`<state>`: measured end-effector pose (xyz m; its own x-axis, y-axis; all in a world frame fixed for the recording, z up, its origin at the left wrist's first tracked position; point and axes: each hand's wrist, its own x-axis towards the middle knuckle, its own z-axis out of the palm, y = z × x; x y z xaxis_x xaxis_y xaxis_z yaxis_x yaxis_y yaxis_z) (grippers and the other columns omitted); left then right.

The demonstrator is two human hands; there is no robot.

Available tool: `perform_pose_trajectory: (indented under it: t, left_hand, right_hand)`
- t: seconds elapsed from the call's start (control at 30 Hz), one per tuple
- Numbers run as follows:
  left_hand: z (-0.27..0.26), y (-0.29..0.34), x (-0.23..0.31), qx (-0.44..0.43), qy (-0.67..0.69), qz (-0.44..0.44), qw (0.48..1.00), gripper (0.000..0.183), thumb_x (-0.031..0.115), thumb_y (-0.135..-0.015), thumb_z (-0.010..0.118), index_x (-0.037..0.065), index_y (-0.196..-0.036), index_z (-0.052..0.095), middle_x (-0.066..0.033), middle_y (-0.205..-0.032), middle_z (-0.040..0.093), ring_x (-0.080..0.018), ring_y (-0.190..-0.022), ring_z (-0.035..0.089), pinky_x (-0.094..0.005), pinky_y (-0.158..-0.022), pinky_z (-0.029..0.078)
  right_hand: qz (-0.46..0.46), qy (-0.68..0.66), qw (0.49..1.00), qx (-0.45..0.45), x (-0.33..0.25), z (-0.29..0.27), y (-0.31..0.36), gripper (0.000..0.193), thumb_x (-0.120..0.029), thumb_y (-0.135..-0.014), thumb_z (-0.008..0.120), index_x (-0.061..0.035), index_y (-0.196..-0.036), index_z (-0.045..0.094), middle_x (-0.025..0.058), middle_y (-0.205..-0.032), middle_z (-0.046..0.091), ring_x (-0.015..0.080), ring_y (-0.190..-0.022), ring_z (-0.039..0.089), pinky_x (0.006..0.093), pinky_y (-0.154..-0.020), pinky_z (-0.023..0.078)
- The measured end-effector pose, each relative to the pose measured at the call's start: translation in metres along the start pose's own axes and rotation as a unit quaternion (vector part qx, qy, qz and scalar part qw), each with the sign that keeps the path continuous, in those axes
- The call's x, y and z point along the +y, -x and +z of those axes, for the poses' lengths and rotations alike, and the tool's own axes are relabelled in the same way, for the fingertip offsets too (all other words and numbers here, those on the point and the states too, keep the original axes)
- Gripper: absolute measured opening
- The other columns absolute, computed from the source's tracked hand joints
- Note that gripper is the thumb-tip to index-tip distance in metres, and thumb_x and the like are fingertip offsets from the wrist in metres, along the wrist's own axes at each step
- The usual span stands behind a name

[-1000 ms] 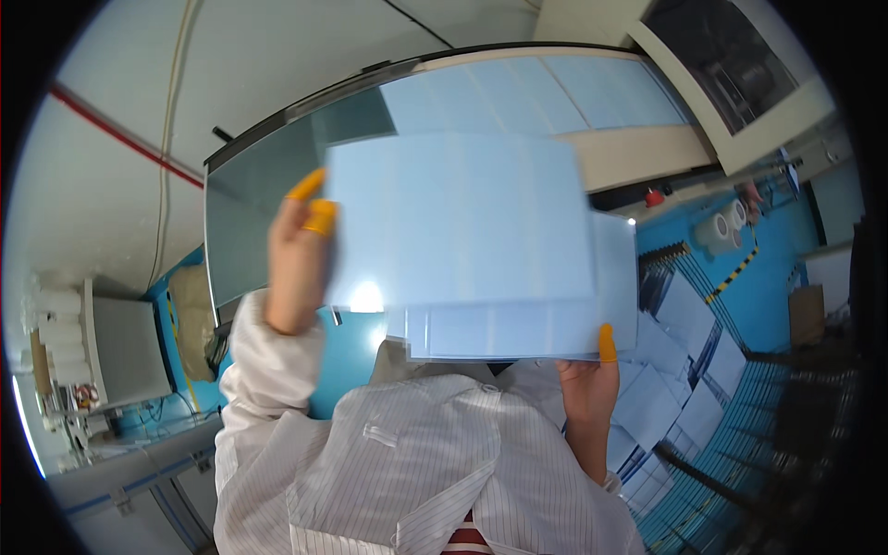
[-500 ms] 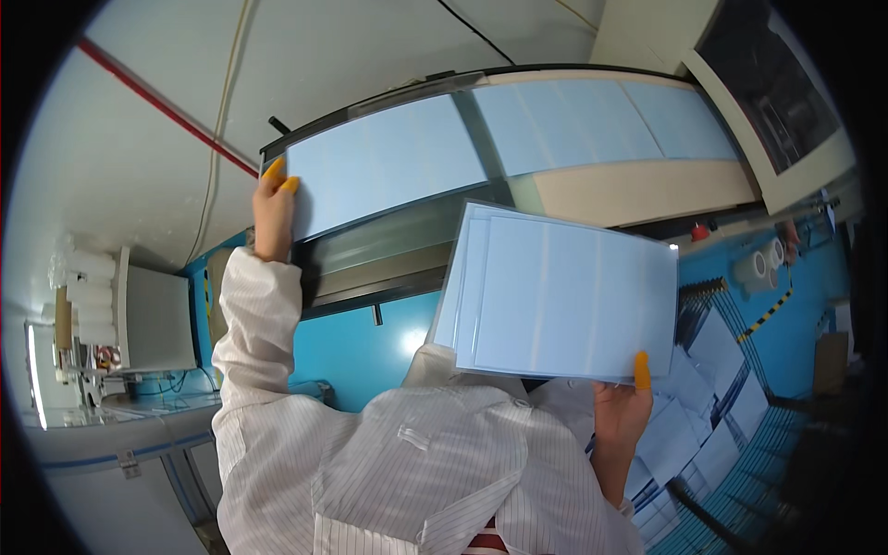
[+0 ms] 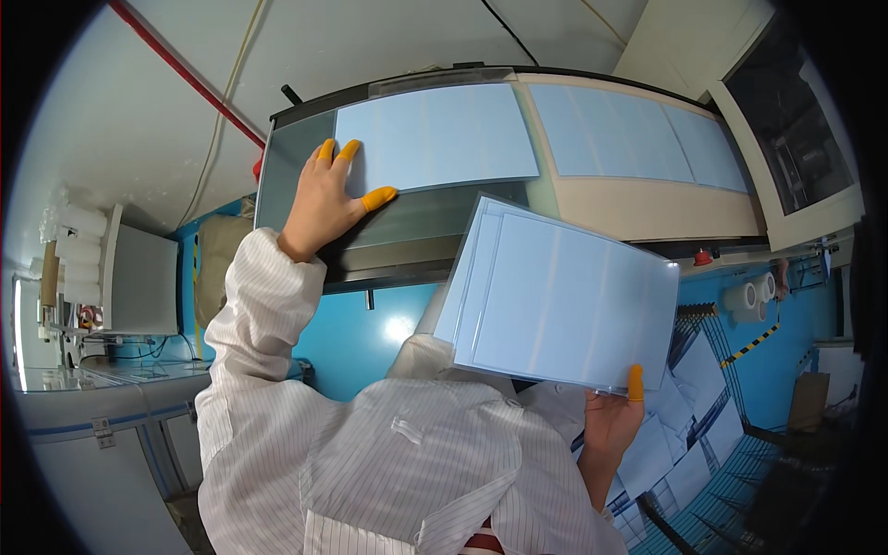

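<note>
My left hand (image 3: 319, 203), wearing yellow finger cots, rests at the left end of a pale blue sheet (image 3: 439, 139). Its fingers are spread, with two fingertips on the sheet's left end and the thumb by its near edge. That sheet lies on a dark glassy bed (image 3: 296, 166), its right end reaching the beige belt (image 3: 647, 211). Several pale blue sheets in a slightly fanned stack (image 3: 569, 287) are gripped at their lower right edge by my right hand (image 3: 612, 421). The right thumb, in a yellow cot, is on top; the fingers underneath are mostly hidden.
Further right, other pale blue sheets (image 3: 610, 129) lie on the belt, beside a light-coloured machine housing (image 3: 814, 208). A red button (image 3: 703, 257) sits on the near side. A wire rack (image 3: 740, 407) with many sheets stands lower right. White rolls (image 3: 79, 250) are at far left.
My left hand and the sheet by it have moved right along the bed, bringing the sheet's right end to the beige belt. The right hand still holds the stack in nearly the same place.
</note>
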<state>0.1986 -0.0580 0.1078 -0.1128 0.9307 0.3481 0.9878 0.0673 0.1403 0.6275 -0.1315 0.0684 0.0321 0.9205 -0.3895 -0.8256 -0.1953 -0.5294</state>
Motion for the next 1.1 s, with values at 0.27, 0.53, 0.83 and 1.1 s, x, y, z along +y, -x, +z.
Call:
perform_pose_trajectory:
  t: [0.27, 0.53, 0.83, 1.1]
  left_hand:
    - [0.018, -0.012, 0.026, 0.005, -0.031, 0.005, 0.999, 0.07, 0.044, -0.072, 0.068, -0.012, -0.111, 0.051, -0.0347, -0.109, 0.05, -0.0467, -0.111, 0.042, -0.0463, -0.096, 0.034]
    - [0.022, -0.023, 0.054, 0.023, -0.02, 0.019, 0.999, 0.073, 0.049, -0.073, 0.065, -0.009, -0.114, 0.05, -0.0337, -0.106, 0.051, -0.0455, -0.108, 0.044, -0.045, -0.093, 0.037]
    - [0.026, -0.032, 0.043, 0.003, 0.049, 0.063, 0.997, 0.06, 0.036, -0.077, 0.065, -0.006, -0.117, 0.048, -0.0273, -0.114, 0.049, -0.0396, -0.11, 0.044, -0.0421, -0.093, 0.037]
    - [0.01, -0.028, 0.07, 0.06, 0.34, 0.073, 0.936, 0.029, 0.017, -0.077, 0.066, 0.001, -0.101, 0.061, -0.015, -0.098, 0.06, -0.0293, -0.09, 0.055, -0.0318, -0.08, 0.042]
  right_hand:
    - [0.0, -0.011, 1.0, 0.017, 0.001, 0.001, 0.002, 0.032, -0.018, -0.094, 0.038, 0.0013, -0.119, 0.044, 0.0182, -0.113, 0.056, 0.0286, -0.103, 0.057, 0.0466, -0.084, 0.049]
    - [0.025, -0.029, 0.999, 0.0, -0.002, -0.002, 0.002, 0.03, -0.017, -0.093, 0.04, 0.0012, -0.116, 0.047, 0.0154, -0.112, 0.057, 0.0252, -0.104, 0.056, 0.0419, -0.088, 0.047]
    - [0.041, -0.07, 0.993, -0.09, 0.001, -0.016, -0.003, 0.029, -0.017, -0.093, 0.04, -0.0015, -0.116, 0.048, 0.0131, -0.113, 0.056, 0.0239, -0.104, 0.056, 0.0414, -0.087, 0.046]
    - [0.048, -0.069, 0.996, -0.038, 0.002, -0.012, 0.001, 0.031, -0.019, -0.094, 0.038, -0.0021, -0.117, 0.047, 0.0138, -0.112, 0.057, 0.0246, -0.104, 0.056, 0.0393, -0.082, 0.048]
